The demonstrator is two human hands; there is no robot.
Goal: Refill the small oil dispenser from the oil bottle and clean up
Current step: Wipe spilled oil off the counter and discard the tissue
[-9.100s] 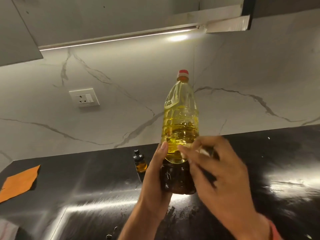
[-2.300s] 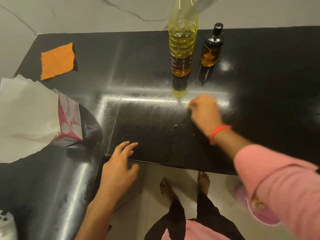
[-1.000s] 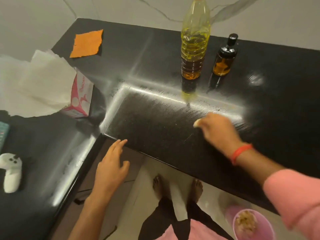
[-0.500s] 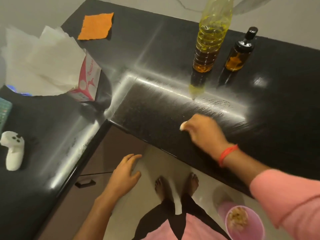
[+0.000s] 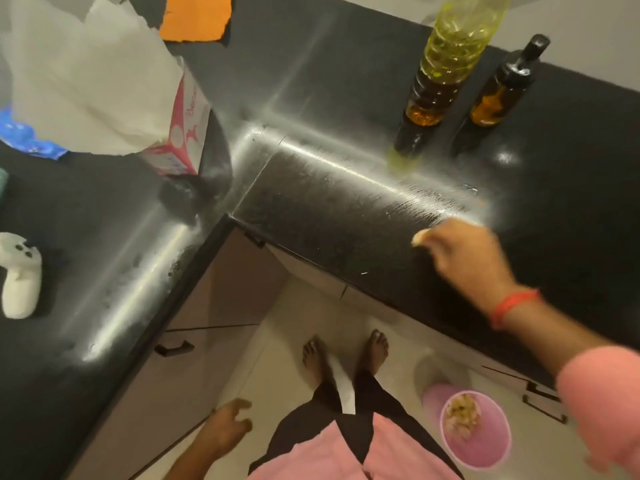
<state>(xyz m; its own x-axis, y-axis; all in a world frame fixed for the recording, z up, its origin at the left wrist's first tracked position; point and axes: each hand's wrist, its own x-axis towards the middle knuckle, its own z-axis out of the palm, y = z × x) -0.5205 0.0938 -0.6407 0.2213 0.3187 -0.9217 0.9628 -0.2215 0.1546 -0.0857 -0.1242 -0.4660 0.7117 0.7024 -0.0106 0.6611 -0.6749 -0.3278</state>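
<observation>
The clear oil bottle [image 5: 446,60] with yellow oil stands at the back of the black counter [image 5: 329,202]. Just right of it stands the small amber oil dispenser [image 5: 502,88] with its black cap on. My right hand [image 5: 464,261] is on the counter near its front edge, fingers curled round a small white wad of tissue [image 5: 418,236] that peeks out at the fingertips. My left hand [image 5: 230,429] hangs below the counter beside my leg, fingers loosely curled, holding nothing.
A pink-and-white tissue box [image 5: 180,129] with loose white tissues stands at the counter's inner corner. An orange cloth [image 5: 197,17] lies at the back. A white controller [image 5: 19,275] lies far left. A pink bin [image 5: 474,429] with scraps stands on the floor, right of my feet.
My left hand has dropped from the counter edge down beside my leg. My right hand keeps rubbing the tissue wad over the counter's front area. The view has tilted further down.
</observation>
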